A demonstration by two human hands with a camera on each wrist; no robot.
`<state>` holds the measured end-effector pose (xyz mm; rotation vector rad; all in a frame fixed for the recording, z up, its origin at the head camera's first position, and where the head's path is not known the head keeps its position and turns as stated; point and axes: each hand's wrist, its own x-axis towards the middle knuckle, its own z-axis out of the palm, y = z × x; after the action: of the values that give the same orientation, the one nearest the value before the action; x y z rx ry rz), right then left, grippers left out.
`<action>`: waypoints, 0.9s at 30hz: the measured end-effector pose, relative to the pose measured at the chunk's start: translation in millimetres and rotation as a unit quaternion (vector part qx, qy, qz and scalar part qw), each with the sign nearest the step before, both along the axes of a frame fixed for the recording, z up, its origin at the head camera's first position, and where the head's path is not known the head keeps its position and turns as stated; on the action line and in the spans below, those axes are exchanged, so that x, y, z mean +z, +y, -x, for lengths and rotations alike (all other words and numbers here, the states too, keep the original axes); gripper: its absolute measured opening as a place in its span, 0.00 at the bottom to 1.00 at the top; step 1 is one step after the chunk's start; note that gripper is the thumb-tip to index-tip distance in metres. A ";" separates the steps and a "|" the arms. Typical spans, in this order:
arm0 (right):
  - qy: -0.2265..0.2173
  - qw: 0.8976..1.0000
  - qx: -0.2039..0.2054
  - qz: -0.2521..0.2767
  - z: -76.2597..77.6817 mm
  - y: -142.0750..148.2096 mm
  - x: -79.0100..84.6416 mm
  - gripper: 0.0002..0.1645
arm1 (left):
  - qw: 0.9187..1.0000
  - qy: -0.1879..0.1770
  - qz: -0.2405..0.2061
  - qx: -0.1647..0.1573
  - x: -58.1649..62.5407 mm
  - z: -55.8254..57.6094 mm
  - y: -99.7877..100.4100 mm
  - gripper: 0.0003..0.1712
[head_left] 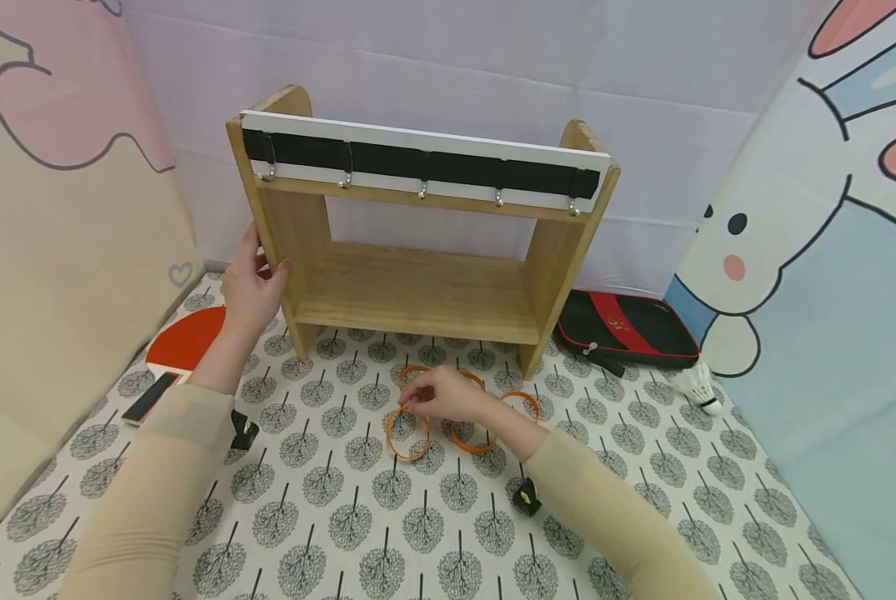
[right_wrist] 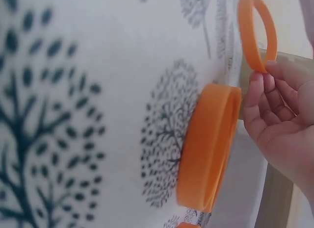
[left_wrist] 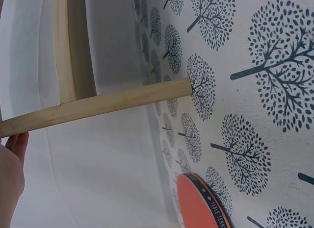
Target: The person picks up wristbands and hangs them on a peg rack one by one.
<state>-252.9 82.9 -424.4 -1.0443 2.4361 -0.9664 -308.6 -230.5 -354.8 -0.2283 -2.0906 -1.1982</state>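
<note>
A small wooden shelf (head_left: 417, 296) stands on the patterned cloth, with a white-and-black strip of metal hooks (head_left: 422, 190) across its top front. My left hand (head_left: 252, 283) grips the shelf's left side panel (left_wrist: 108, 103), thumb at the front and fingers behind. Low over the cloth in front of the shelf, my right hand (head_left: 443, 394) pinches an orange ring (right_wrist: 248, 37) between thumb and fingertips. Several other orange rings (right_wrist: 201, 149) lie under and beside that hand, partly hidden by it in the head view.
To the left lie a red table tennis paddle (head_left: 185, 340) and a dark flat box (head_left: 151, 398). At the shelf's right are a black-and-red zipped case (head_left: 661, 329) and a shuttlecock (head_left: 695, 385). Fabric walls enclose the back and sides.
</note>
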 end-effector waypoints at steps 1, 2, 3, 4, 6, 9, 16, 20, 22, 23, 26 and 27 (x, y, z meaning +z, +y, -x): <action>-0.005 1.000 -0.004 0.004 -1.0 1.0 1.3 0.08 | 1.000 0.003 -0.002 -0.001 -0.3 0.1 0.5 0.35; -0.012 1.000 -0.008 0.009 -1.9 2.1 2.7 0.08 | 1.000 0.004 -0.003 -0.001 -0.5 0.2 1.0 0.35; -0.017 1.000 -0.013 0.015 -2.8 3.1 3.9 0.08 | 1.000 0.005 -0.002 0.001 -0.5 0.1 1.4 0.35; -0.026 0.999 -0.019 0.023 -3.5 4.1 4.7 0.08 | 1.000 0.006 -0.005 0.000 -0.4 0.0 1.8 0.35; -0.039 0.998 -0.031 0.035 -4.7 5.8 7.0 0.08 | 1.000 0.004 -0.008 0.000 0.1 -0.4 2.4 0.35; -0.058 0.996 -0.046 0.054 -5.6 7.9 9.9 0.08 | 1.000 -0.004 -0.011 -0.002 1.2 -1.4 2.7 0.36; -0.109 0.984 -0.071 0.120 -9.6 8.7 22.6 0.08 | 0.999 -0.041 -0.028 -0.019 2.8 -2.0 1.4 0.37; -0.133 0.972 -0.093 0.169 -13.1 8.3 35.4 0.10 | 0.996 -0.067 -0.040 -0.038 6.0 -3.4 0.3 0.38; -0.146 0.964 -0.110 0.193 -14.2 7.9 42.3 0.11 | 0.996 -0.069 -0.036 -0.045 7.9 -3.9 -0.3 0.39; -0.150 0.960 -0.118 0.204 -14.5 7.5 45.8 0.12 | 0.996 -0.066 -0.033 -0.048 8.7 -3.8 -0.8 0.39; -0.163 0.947 -0.140 0.238 -14.8 5.2 54.8 0.13 | 0.997 -0.057 -0.020 -0.048 10.5 -3.0 -3.4 0.40; -0.167 0.943 -0.146 0.248 -14.9 3.9 57.7 0.14 | 0.997 -0.054 -0.015 -0.048 10.8 -2.6 -4.8 0.40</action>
<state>-238.0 86.8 -366.8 -0.5838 2.1430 -1.7620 -306.0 -235.3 -344.0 -0.2570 -2.1752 -1.3235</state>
